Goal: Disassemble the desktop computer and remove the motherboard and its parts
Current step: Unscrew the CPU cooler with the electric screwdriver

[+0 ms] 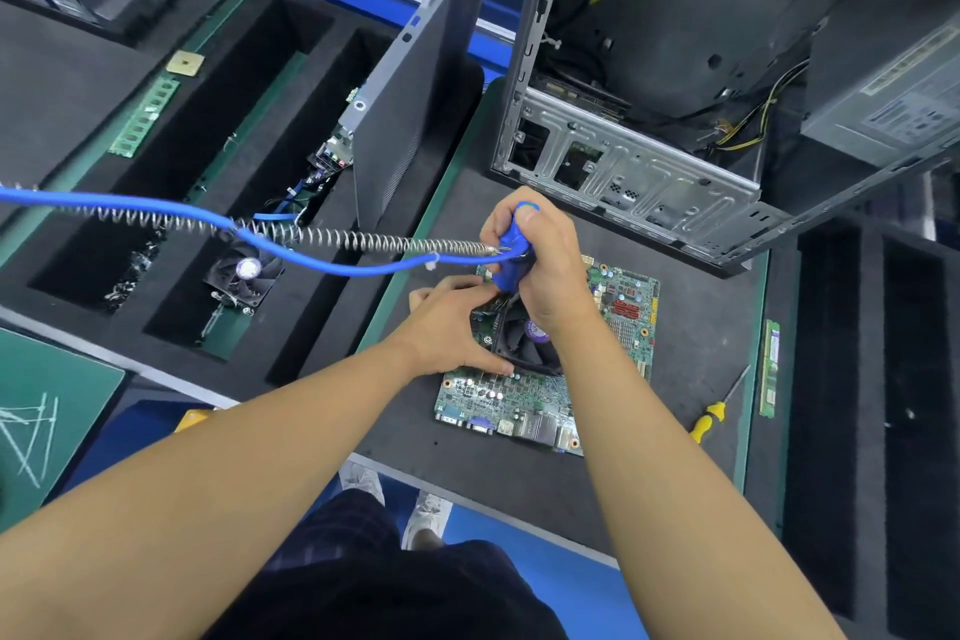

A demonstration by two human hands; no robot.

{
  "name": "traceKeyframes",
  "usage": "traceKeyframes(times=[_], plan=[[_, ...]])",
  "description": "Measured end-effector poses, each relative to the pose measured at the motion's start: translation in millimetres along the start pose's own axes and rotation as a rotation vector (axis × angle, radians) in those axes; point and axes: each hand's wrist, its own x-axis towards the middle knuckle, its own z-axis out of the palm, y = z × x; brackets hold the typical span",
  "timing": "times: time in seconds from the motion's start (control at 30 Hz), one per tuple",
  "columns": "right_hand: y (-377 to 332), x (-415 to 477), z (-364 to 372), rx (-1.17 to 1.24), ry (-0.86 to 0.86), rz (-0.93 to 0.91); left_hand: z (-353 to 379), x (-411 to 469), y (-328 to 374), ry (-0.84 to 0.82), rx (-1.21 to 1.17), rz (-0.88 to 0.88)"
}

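Two hands work on the motherboard (pixel 545 395), flat on the dark surface (pixel 696 338). Right hand (pixel 545 270) wraps a blue screwdriver (pixel 511 250) over the fan (pixel 524 338); left hand (pixel 447 322) presses there, fingers spread. Open case (pixel 639 172) stands behind; yellow screwdriver (pixel 714 416) lies nearby.

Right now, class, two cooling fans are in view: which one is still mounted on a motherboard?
The fan between the person's hands, sitting on the motherboard on the dark mat. The other fan lies loose in the foam tray's compartment on the left.
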Motion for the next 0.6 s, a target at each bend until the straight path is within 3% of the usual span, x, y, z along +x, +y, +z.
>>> traceKeyframes(times=[0.4, 0.6], plan=[[-17.9, -8.3, 9.4, 0.109, -0.021, -0.039, 5.8, -8.1, -16.6, 0.008, 0.095, 0.128], [-1.2, -30.1, 11.2, 0.129, 0.019, 0.016, 12.5, -4.9, -15.5, 0.046, 0.030, 0.040]])
